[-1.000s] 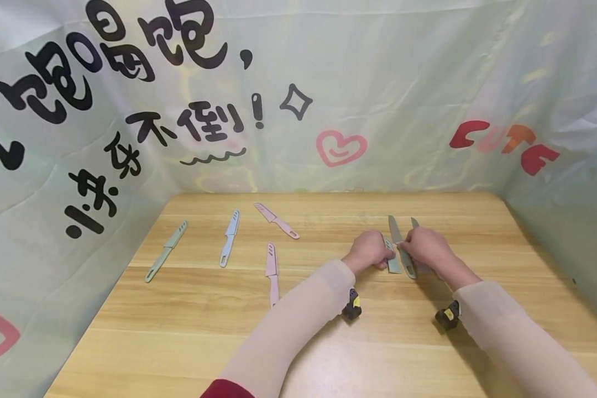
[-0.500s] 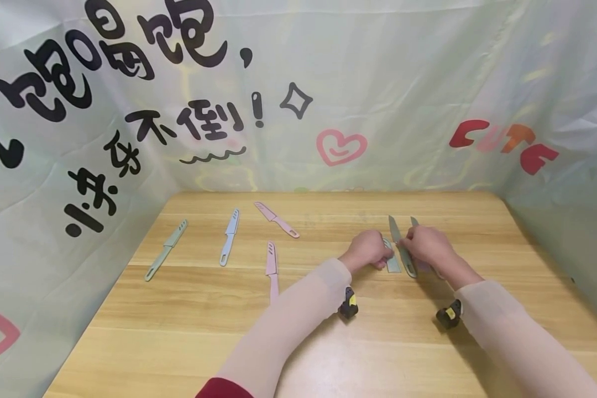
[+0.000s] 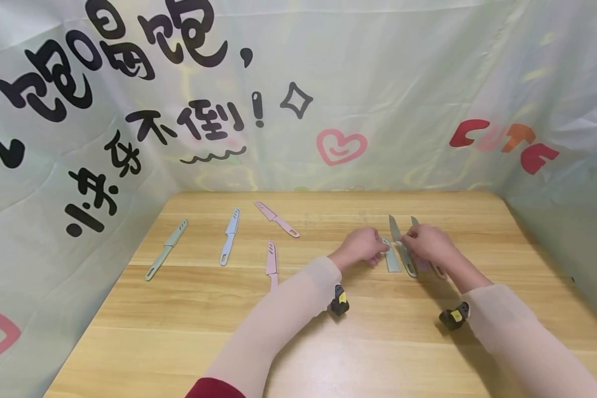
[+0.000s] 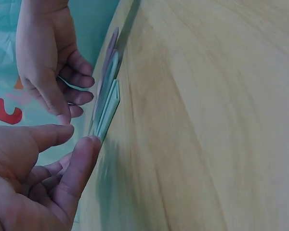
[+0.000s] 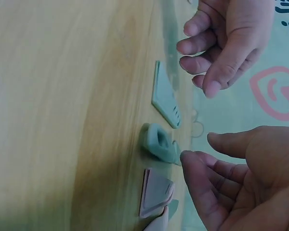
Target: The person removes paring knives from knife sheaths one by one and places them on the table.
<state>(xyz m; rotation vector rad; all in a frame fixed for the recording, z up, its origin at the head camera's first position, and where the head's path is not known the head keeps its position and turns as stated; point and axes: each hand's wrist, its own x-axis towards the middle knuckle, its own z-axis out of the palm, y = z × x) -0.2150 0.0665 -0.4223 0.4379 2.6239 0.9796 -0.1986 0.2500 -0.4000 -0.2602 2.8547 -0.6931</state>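
A green knife sheath [image 3: 393,261] lies flat on the table beside a bare-bladed knife with a green handle [image 3: 408,263]. My left hand [image 3: 362,245] is at the sheath's far left end, thumb and fingers parted; in the right wrist view that left hand [image 5: 226,48] holds nothing. Just over the green knife hovers my right hand [image 3: 430,244], whose thumb and forefinger stand apart in the right wrist view. Partly hidden under it are a pink sheath [image 5: 155,192] and a second bare knife, its blade tip [image 3: 414,220] showing beyond the knuckles.
Several sheathed knives lie on the left: a green one [image 3: 166,250], a blue one [image 3: 230,236] and a pink one [image 3: 276,219] at the back. My left sleeve partly covers another pink knife [image 3: 271,262]. Printed cloth [image 3: 408,83] walls the wooden table [image 3: 358,354].
My left hand has drawn back to the left, letting go of the green sheath. The right hand's fingers have loosened from the green knife, which stays in place.
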